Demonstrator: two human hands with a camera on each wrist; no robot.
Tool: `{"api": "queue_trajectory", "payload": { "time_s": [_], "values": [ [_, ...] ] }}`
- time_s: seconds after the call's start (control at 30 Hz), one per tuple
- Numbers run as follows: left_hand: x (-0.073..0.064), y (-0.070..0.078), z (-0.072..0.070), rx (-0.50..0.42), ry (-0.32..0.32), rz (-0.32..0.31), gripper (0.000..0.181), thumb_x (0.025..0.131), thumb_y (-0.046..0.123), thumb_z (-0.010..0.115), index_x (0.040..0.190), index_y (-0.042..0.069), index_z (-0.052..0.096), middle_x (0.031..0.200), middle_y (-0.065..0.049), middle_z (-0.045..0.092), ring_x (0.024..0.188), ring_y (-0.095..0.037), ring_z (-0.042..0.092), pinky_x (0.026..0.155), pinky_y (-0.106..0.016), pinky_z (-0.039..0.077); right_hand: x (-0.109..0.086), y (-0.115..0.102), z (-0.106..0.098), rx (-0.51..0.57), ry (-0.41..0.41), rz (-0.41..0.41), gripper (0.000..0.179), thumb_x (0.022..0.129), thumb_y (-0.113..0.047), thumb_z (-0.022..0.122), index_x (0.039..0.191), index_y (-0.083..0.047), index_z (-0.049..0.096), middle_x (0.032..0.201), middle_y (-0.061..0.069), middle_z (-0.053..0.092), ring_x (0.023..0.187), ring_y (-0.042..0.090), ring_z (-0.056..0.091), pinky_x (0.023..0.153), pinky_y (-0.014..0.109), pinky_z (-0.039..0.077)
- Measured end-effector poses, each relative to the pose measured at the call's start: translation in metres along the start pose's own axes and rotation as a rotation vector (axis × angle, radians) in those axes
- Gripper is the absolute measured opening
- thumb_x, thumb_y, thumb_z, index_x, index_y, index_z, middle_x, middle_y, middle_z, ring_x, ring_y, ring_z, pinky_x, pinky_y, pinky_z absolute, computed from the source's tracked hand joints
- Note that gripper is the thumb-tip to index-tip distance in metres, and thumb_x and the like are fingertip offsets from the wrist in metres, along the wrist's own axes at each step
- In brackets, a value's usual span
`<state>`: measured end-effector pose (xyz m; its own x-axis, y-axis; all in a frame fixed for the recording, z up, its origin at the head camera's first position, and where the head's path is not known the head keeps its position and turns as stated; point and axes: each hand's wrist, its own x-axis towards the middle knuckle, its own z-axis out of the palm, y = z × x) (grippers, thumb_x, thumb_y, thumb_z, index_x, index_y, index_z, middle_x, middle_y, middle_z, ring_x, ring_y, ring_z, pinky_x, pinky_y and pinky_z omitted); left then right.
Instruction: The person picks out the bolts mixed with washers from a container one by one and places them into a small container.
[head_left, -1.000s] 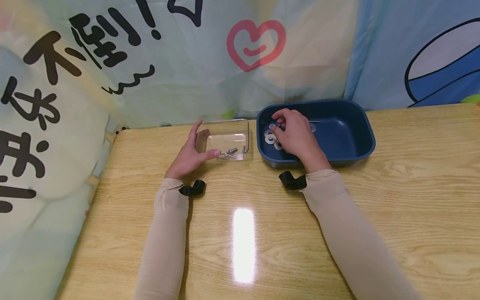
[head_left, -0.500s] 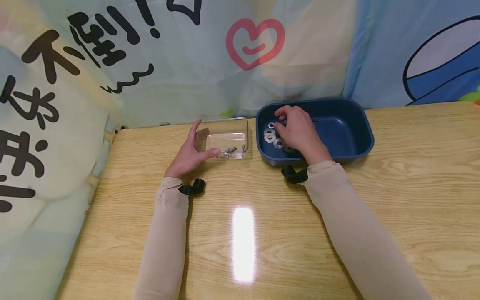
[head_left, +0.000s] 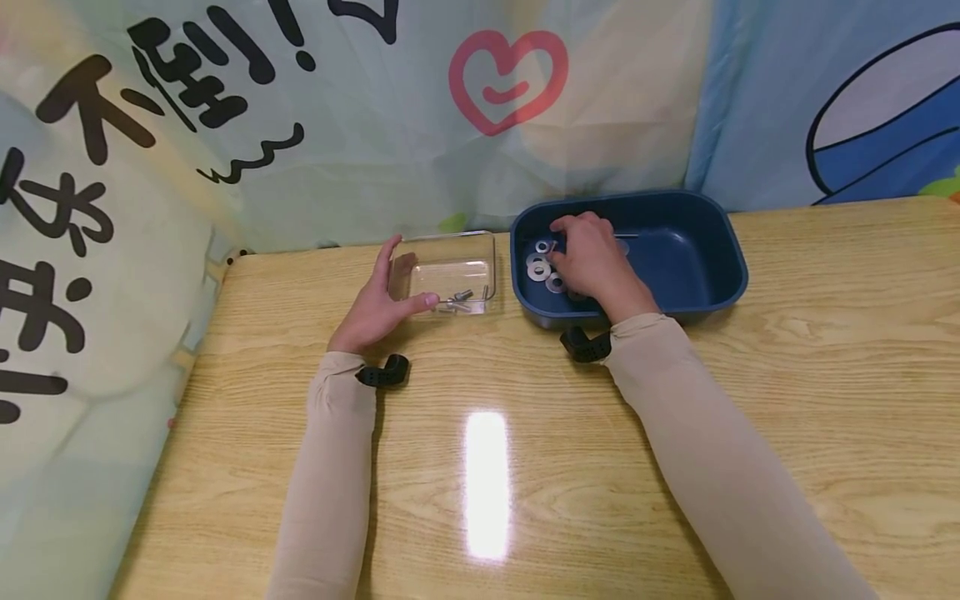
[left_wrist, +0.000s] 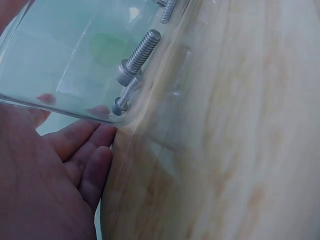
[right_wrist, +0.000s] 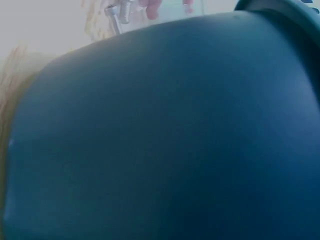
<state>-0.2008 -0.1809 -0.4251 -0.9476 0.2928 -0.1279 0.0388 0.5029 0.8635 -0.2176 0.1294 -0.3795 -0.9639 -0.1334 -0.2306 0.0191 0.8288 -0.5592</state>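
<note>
My left hand [head_left: 375, 308] grips a clear plastic box [head_left: 491, 267] at its left end in the head view, thumb along the near side. Several metal socket-head bolts [left_wrist: 140, 55] lie inside, at the box's near right part. My right hand [head_left: 597, 262] reaches over the near side of a dark blue tub [head_left: 678, 271], fingers bent down into its left half. Beside the thumb lie several flat metal washers [head_left: 538, 271]. Whether the fingertips hold anything is too small to tell. The right wrist view is mostly filled by the tub's outer wall [right_wrist: 160, 125].
Inside the tub, a thin metal rod [head_left: 628, 236] shows to the right of my hand. Box and tub stand side by side at the far edge of a wooden table [head_left: 600, 467], close to a printed cloth [head_left: 375, 125] hanging behind.
The right hand has shifted slightly within the tub, and its fingers have bent a little differently near the washers. My left hand stays on the clear box.
</note>
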Motion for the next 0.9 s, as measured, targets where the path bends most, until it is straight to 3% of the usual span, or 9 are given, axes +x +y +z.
{"api": "queue_trajectory", "payload": {
  "time_s": [0.6,0.9],
  "values": [
    [0.0015,-0.0017,-0.0011,-0.002,0.000,0.009,0.106,0.087,0.041,0.078,0.162,0.028,0.004,0.160,-0.004,0.035,0.151,-0.025,0.022,0.118,-0.054,0.019,0.0049,0.0029,0.0082,-0.154,-0.037,-0.039,0.046,0.101,-0.011,0.057,0.144,0.005,0.050,0.146,0.030,0.039,0.129,0.047,0.033,0.109,0.057,0.032],
    [0.0009,-0.0016,-0.0010,-0.003,-0.002,0.001,0.107,0.087,0.042,0.078,0.162,0.027,0.003,0.161,-0.003,0.034,0.151,-0.026,0.021,0.118,-0.055,0.020,0.0032,0.0037,0.0096,-0.194,-0.018,-0.050,0.037,0.100,-0.007,0.055,0.134,0.005,0.059,0.136,0.030,0.047,0.123,0.046,0.039,0.107,0.057,0.035]
  ]
}}
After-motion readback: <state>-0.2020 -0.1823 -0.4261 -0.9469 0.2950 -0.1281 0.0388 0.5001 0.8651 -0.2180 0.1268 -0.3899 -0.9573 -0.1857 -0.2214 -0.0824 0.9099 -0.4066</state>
